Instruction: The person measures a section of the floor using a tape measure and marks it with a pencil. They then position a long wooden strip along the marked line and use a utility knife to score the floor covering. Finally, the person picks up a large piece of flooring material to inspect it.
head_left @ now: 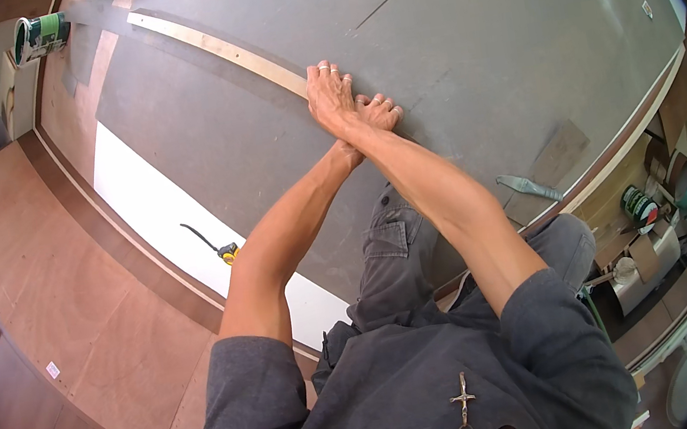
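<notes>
A long, narrow, light wooden strip lies slantwise on a large grey sheet, its near end running under my hands. My arms cross at the wrists, the right over the left. My right hand rests palm down on the near end of the strip, fingers stretched forward with pale bands on several of them. Just to its right, my left hand lies low against the sheet with its fingers apart. What is under its palm is hidden.
A yellow and black tape measure sits on a white panel. At right lies a grey-blue handled tool. A green-labelled can stands far left. Reddish plywood borders the left; another can is on clutter at right.
</notes>
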`<act>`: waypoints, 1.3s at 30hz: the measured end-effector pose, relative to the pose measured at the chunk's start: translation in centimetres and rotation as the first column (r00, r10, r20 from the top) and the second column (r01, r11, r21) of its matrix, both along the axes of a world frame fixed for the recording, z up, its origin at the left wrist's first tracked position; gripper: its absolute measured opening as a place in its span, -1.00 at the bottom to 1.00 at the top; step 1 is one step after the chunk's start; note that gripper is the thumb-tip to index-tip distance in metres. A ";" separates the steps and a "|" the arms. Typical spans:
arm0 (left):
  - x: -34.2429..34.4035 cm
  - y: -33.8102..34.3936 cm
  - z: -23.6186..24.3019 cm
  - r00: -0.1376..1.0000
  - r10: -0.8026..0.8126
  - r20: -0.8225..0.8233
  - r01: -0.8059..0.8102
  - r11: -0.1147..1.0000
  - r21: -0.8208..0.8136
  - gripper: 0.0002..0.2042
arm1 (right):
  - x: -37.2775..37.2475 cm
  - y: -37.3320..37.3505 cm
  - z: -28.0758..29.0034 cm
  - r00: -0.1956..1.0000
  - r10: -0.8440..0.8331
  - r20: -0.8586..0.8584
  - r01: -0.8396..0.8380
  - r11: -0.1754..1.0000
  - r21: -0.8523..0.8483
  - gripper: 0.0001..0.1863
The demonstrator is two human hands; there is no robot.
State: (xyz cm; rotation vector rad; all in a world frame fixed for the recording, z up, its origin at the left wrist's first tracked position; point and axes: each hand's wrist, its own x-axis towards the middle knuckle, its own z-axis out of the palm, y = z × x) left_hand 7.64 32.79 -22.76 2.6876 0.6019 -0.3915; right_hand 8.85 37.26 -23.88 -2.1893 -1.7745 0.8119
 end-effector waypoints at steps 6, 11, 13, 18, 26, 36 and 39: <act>-0.4 0.7 -1.0 0.999 0.036 0.020 -0.037 0.999 0.024 -0.80 | -0.3 0.7 -0.2 0.998 0.005 -0.069 -0.009 0.998 -0.063 -0.58; -0.5 1.0 -2.0 0.995 0.018 0.103 -0.023 0.999 0.047 -0.84 | 0.2 1.5 -0.8 0.988 -0.027 -0.149 0.012 0.995 -0.099 -0.50; -0.2 0.9 -2.3 0.990 0.009 0.140 -0.017 0.998 0.054 -0.84 | 0.6 1.7 -1.2 0.987 -0.041 -0.158 0.021 0.992 -0.128 -0.47; -0.4 1.0 -3.4 0.980 -0.010 0.197 -0.001 0.999 0.053 -0.82 | 0.6 2.5 -1.1 0.981 -0.071 -0.178 0.028 0.972 -0.234 -0.43; -0.1 1.0 -3.8 0.985 -0.012 0.171 0.012 1.000 0.005 -0.83 | 0.6 2.9 -1.7 0.987 -0.073 -0.144 0.028 0.956 -0.292 -0.34; -4.5 1.3 -11.0 0.964 -0.014 0.264 -0.037 0.982 0.186 -0.82 | -0.5 4.5 1.1 0.940 -0.060 -0.337 -0.033 0.964 -0.265 -0.37; -1.2 -0.7 -5.8 0.854 0.168 0.492 -0.187 0.982 -0.012 -0.78 | 2.2 3.1 -2.2 0.961 -0.097 -0.259 0.025 0.964 -0.266 -0.41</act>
